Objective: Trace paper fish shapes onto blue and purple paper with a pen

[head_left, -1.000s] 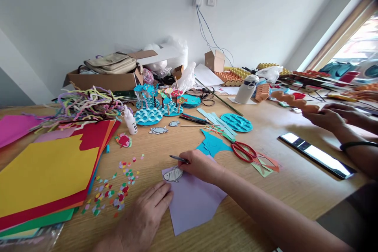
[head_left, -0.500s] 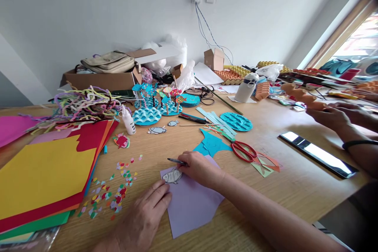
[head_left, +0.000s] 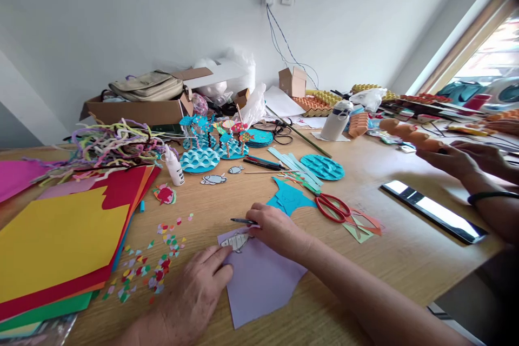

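A small white paper fish, drawn with dark lines, lies on the upper left corner of a purple paper sheet. My left hand rests with fingers extended across the sheet's left edge, its fingertips on the fish's lower left side. In my right hand is a dark pen, held sideways with one end pointing left. The fingertips of that hand reach the right end of the fish and hide part of it. Blue paper scraps lie just beyond my right hand.
Red-handled scissors lie to the right, a phone farther over. Confetti bits and stacked coloured paper are at left. A glue bottle stands behind. Another person's hands hold an egg-carton piece at right.
My left fingertips have shifted slightly right onto the edge of the fish. The right hand still holds the pen in nearly the same place. The whole view has moved a little.
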`<move>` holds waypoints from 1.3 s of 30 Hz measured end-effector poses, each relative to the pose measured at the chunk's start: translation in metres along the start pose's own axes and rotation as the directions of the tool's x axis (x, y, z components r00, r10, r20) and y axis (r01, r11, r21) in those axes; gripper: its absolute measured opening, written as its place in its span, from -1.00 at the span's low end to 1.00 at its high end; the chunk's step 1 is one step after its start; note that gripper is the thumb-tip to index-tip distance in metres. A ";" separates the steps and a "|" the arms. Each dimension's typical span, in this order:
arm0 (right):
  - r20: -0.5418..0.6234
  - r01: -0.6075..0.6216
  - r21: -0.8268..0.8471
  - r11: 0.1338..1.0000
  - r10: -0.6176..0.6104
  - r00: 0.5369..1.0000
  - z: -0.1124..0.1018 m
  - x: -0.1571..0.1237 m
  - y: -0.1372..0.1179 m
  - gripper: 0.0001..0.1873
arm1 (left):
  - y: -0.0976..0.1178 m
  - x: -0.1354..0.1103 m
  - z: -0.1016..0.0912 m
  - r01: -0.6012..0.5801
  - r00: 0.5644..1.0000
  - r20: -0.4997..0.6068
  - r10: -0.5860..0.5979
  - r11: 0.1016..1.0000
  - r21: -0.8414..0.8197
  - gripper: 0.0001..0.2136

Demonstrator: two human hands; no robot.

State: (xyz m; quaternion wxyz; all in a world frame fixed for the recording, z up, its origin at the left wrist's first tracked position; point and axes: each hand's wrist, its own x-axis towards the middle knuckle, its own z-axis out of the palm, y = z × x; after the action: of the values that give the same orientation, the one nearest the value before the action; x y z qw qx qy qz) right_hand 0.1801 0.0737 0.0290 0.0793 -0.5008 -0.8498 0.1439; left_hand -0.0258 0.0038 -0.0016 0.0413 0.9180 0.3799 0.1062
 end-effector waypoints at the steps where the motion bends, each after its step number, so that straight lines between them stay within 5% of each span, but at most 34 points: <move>1: -0.006 0.002 0.006 1.000 -0.002 1.000 -0.003 -0.002 0.002 -0.91 | 0.000 -0.001 0.001 -0.007 1.000 -0.018 0.007 1.000 0.010 -0.67; 15: 0.029 0.115 0.102 0.988 -0.119 0.992 0.009 -0.011 0.005 -0.83 | -0.004 -0.002 0.004 -0.114 0.984 -0.122 0.126 0.988 0.104 -0.66; 39: -0.003 0.122 0.044 0.992 -0.122 0.993 0.010 -0.014 0.003 -0.80 | -0.005 -0.004 0.010 -0.067 0.994 -0.079 0.073 0.995 0.074 -0.68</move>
State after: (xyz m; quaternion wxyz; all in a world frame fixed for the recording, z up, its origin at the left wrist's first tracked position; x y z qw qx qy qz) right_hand 0.1868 0.0613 0.0191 0.0990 -0.4461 -0.8754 0.1578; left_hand -0.0302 0.0046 -0.0125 -0.0106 0.9265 0.3524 0.1315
